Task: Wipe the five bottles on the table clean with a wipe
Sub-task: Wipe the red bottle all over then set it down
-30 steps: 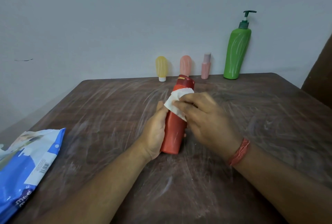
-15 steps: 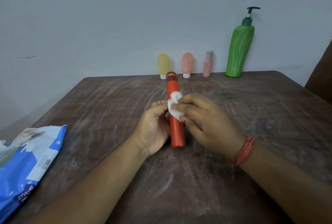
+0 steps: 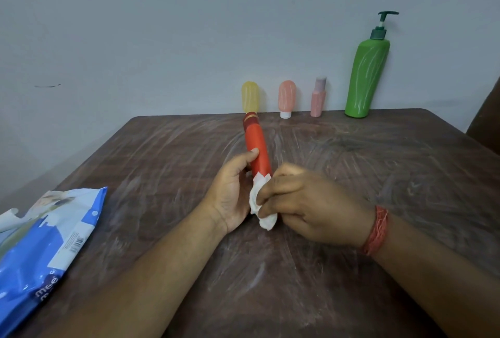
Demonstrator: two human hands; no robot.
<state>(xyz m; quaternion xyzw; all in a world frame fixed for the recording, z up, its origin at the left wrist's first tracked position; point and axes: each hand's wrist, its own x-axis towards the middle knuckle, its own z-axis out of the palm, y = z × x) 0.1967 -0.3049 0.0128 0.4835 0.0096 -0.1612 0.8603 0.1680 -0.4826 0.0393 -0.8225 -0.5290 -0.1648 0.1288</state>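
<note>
My left hand (image 3: 232,191) grips a red bottle (image 3: 257,145) by its lower half, cap pointing away from me, just above the brown table (image 3: 378,175). My right hand (image 3: 305,205) pinches a crumpled white wipe (image 3: 261,207) against the bottle's near end, which it hides. Along the far edge by the wall stand a small yellow bottle (image 3: 250,95), a small salmon bottle (image 3: 286,98), a slim pink bottle (image 3: 318,99) and a tall green pump bottle (image 3: 368,72).
A blue and white pack of wipes (image 3: 46,245) lies on the table's left edge, partly out of view. A dark chair back (image 3: 487,121) shows at the right. The grey wall rises directly behind the row of bottles.
My right hand has slid the wipe down the red bottle from near the cap to its near end. The bottle has turned in my left hand, and its upper body now shows bare.
</note>
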